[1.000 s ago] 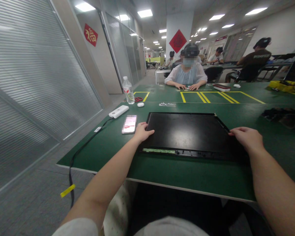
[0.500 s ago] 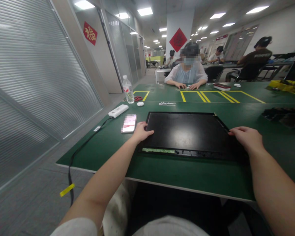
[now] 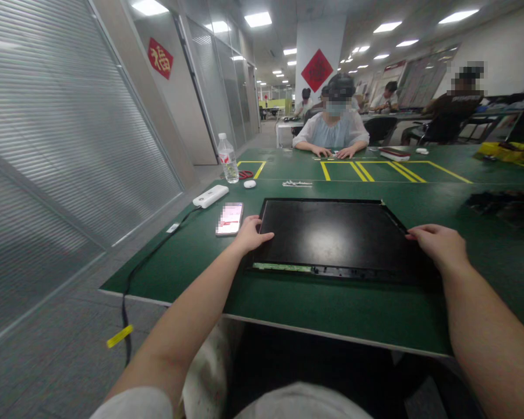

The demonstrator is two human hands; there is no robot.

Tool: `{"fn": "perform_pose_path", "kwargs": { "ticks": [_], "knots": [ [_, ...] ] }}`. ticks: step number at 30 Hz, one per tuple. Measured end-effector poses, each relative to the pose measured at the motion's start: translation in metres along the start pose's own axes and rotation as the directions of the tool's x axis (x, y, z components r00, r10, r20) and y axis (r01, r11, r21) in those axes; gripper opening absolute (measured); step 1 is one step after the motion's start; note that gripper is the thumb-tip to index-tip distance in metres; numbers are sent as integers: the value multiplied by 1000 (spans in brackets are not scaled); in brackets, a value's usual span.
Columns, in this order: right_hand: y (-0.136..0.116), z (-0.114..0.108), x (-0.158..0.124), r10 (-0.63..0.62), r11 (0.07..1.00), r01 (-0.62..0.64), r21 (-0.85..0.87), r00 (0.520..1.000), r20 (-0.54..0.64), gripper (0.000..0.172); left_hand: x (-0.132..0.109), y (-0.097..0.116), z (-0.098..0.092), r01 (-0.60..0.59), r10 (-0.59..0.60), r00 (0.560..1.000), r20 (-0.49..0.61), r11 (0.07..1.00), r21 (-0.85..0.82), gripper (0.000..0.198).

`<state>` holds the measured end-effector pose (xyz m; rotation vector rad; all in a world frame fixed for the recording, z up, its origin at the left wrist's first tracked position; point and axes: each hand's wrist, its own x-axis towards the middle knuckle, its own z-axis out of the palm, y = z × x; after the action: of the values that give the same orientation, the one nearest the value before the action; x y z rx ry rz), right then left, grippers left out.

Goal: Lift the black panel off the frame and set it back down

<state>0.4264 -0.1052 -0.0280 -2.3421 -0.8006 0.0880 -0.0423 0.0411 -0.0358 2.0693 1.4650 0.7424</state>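
A black, flat display panel (image 3: 327, 233) lies in front of me, its dark face turned up and reflecting a pale glow. Along its near edge runs a green circuit strip (image 3: 282, 267). My left hand (image 3: 250, 234) grips the panel's left edge, thumb over the top and fingers at the side. At the right edge, my right hand (image 3: 439, 241) pinches the frame between thumb and fingers. The undersides of both grips are hidden.
On the green table (image 3: 192, 267) to the left are a phone (image 3: 230, 219), a white power strip (image 3: 211, 196), a small white case (image 3: 250, 184), a water bottle (image 3: 227, 160) and red-handled scissors (image 3: 245, 174). Dark parts (image 3: 506, 206) lie at right. A person (image 3: 332, 131) sits opposite.
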Motion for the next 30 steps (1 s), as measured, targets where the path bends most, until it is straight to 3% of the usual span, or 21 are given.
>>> {"fn": "perform_pose_path", "kwargs": {
  "ticks": [17, 30],
  "knots": [
    [-5, -5, -7, 30, 999, -29, -15, 998, 52, 19, -3, 4, 2, -38, 38, 999, -10, 998, 51, 52],
    [-8, -6, -8, -14, 1000, 15, -23, 999, 31, 18, 0, 2, -7, -19, 23, 1000, -8, 949, 315, 42]
  ]
}}
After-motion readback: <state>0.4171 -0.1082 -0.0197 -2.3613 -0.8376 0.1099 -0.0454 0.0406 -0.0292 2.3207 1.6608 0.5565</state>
